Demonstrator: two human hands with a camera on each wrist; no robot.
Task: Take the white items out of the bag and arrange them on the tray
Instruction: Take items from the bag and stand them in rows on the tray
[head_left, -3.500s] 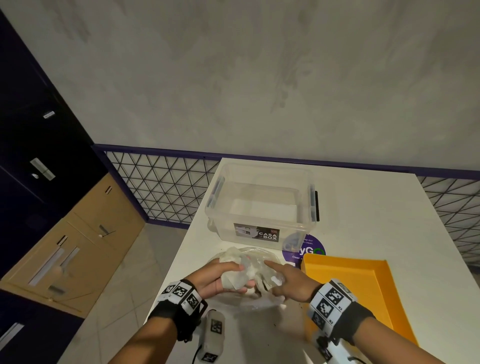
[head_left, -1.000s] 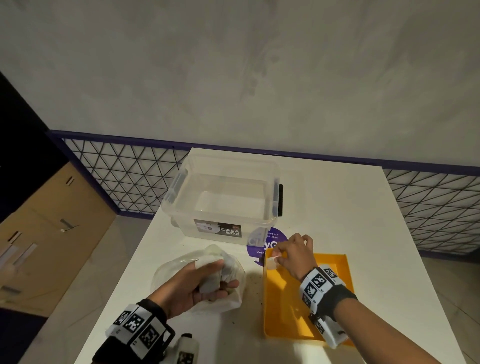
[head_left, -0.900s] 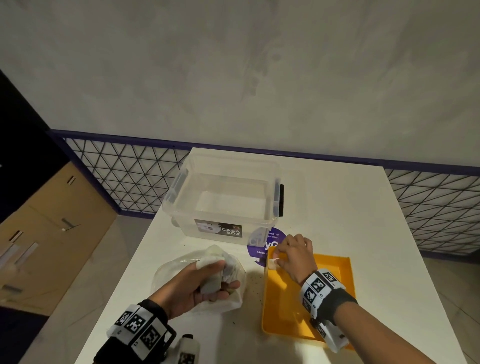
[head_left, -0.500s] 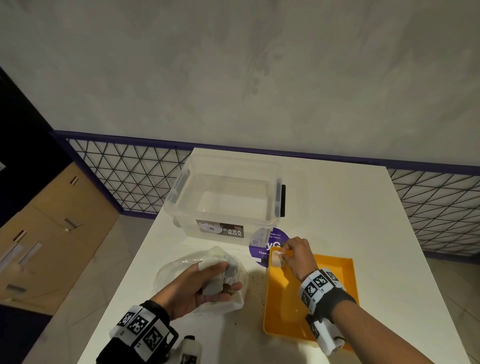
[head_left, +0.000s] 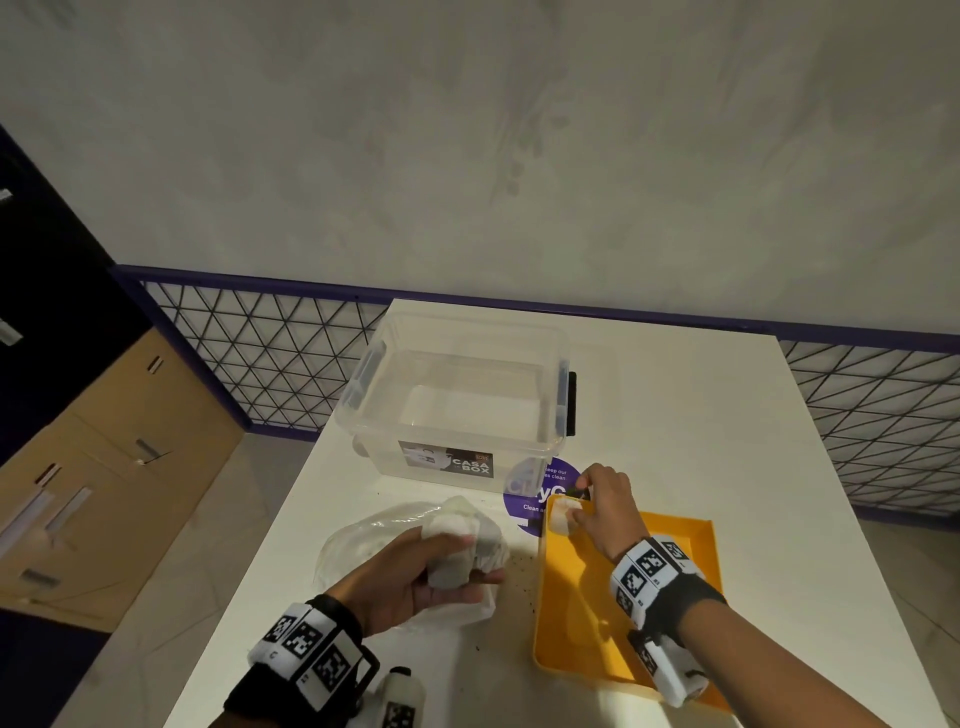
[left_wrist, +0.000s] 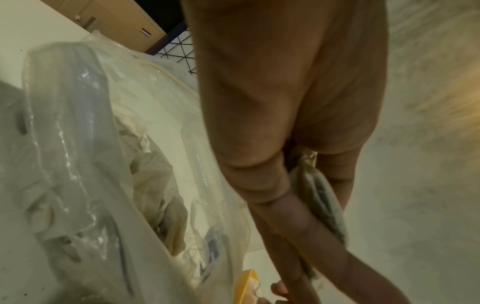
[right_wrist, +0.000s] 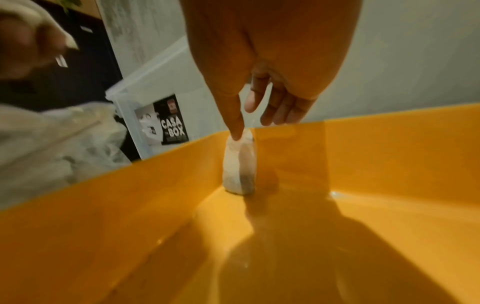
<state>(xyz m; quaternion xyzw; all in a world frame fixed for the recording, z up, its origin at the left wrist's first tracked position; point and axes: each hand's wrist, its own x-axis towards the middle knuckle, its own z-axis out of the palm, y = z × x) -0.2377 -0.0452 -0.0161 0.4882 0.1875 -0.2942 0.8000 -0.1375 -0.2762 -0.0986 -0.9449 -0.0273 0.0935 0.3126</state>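
A clear plastic bag lies on the white table, with several white pouches bunched at its mouth. My left hand grips that bunch through the plastic; in the left wrist view my left hand is curled round a greyish pouch. The orange tray sits to the right. One white pouch stands on end in its far left corner. My right hand is over it with one fingertip touching its top and the other fingers relaxed.
An empty clear storage box labelled CASA BOX stands behind the bag. A purple round sticker lies between box and tray. Dark crumbs dot the table. The table's left edge drops to the floor; a mesh railing runs behind.
My right hand left the bag with one white pouch and brought it to the tray's far left corner, where it now stands. The left hand has stayed gripping the bag.
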